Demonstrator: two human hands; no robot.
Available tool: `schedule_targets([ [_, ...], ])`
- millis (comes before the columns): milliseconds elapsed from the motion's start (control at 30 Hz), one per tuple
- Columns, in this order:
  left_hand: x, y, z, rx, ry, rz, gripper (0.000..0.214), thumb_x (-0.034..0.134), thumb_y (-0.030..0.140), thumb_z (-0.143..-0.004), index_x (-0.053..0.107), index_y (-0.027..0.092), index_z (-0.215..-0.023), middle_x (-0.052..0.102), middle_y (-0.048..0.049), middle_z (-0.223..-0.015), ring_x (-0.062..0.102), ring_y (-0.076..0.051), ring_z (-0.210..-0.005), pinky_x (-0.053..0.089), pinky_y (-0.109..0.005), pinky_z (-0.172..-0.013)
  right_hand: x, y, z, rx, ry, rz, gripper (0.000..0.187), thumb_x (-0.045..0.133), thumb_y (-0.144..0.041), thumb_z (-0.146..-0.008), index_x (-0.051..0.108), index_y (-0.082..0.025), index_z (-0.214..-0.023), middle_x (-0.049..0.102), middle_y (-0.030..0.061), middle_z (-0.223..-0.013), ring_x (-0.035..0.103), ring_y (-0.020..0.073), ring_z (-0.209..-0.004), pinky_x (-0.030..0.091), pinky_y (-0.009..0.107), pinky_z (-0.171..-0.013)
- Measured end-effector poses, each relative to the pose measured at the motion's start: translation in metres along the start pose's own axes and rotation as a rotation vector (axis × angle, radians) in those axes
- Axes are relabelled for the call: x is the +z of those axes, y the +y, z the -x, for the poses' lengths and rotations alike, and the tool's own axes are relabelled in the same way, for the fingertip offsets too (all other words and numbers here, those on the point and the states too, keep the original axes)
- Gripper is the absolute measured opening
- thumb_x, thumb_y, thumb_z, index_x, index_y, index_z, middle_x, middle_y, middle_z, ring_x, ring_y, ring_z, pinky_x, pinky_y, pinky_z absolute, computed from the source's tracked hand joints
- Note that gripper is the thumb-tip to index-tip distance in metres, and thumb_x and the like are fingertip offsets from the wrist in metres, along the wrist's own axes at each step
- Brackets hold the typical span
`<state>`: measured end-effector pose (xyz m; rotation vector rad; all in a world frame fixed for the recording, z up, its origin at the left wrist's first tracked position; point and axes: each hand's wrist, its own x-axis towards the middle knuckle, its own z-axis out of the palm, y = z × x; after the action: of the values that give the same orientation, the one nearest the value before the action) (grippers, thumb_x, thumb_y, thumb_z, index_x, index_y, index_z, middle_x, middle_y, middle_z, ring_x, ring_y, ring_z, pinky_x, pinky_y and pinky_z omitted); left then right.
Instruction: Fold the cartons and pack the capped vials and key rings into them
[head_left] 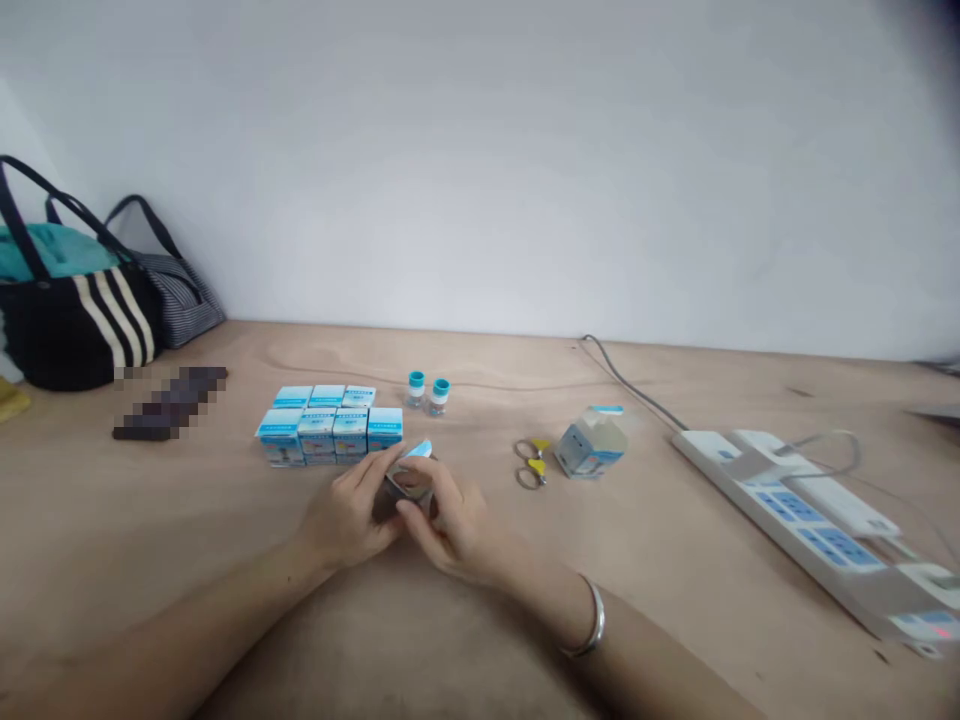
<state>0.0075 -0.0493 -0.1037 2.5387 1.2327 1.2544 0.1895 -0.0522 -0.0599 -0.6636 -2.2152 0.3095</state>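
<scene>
1. Left hand (349,510) and right hand (450,525): fingers curled, nearly closed, pinching a small packet (409,483) between them, apparently for a steady two-handed grip.
2. Just beyond, boxes (328,425) in tight rows, probably for neat keeping; lens cases (427,393) behind; scissors (531,463) to the right.

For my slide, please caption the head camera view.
Left hand and right hand hold a small silver-and-blue item near blue-and-white cartons on a wooden table.
</scene>
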Motion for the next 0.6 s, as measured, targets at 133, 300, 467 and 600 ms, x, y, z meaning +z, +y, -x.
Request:
schedule_targets([
  [133, 0.004, -0.002, 0.001, -0.075, -0.009, 0.150, 0.090, 0.061, 0.024, -0.077, 0.002, 0.022, -0.145, 0.059, -0.0115, -0.121, 0.063, -0.024, -0.103, 0.055, -0.038, -0.084, -0.018, 0.009, -0.005, -0.012, 0.034, 0.010, 0.023, 0.044, -0.017, -0.090, 0.051, -0.022, -0.112, 0.068, 0.0055, -0.090, 0.061, 0.0166, -0.076, 0.049, 0.028, -0.064],
  [300, 0.006, -0.007, -0.001, 0.106, 0.020, 0.245, 0.069, 0.056, 0.016, -0.081, 0.018, 0.024, -0.138, 0.045, -0.0150, -0.131, 0.052, -0.025, -0.119, 0.050, -0.042, -0.094, -0.030, 0.027, -0.007, -0.041, 0.011, 0.115, 0.012, 0.052, -0.015, -0.084, 0.061, -0.021, -0.089, 0.066, 0.0044, -0.076, 0.056, 0.0168, -0.068, 0.047, 0.032, -0.066],
  [467, -0.003, -0.005, -0.005, 0.133, -0.042, 0.044, 0.056, 0.058, 0.022, -0.081, 0.034, 0.021, -0.132, 0.044, -0.0159, -0.131, 0.049, -0.027, -0.122, 0.049, -0.040, -0.096, -0.030, 0.032, -0.004, 0.059, -0.023, -0.067, 0.042, 0.053, -0.013, -0.081, 0.052, -0.021, -0.121, 0.062, 0.0083, -0.103, 0.055, 0.0144, -0.073, 0.050, 0.029, -0.065],
  [600, -0.010, -0.002, -0.006, 0.235, 0.086, -0.168, 0.047, 0.063, 0.027, -0.078, 0.047, 0.016, -0.120, 0.046, -0.0181, -0.134, 0.044, -0.030, -0.127, 0.043, -0.043, -0.102, -0.030, 0.030, -0.002, 0.135, -0.033, -0.163, 0.048, 0.053, -0.014, -0.079, 0.049, -0.022, -0.126, 0.051, 0.0117, -0.122, 0.054, 0.0114, -0.072, 0.051, 0.029, -0.065],
])
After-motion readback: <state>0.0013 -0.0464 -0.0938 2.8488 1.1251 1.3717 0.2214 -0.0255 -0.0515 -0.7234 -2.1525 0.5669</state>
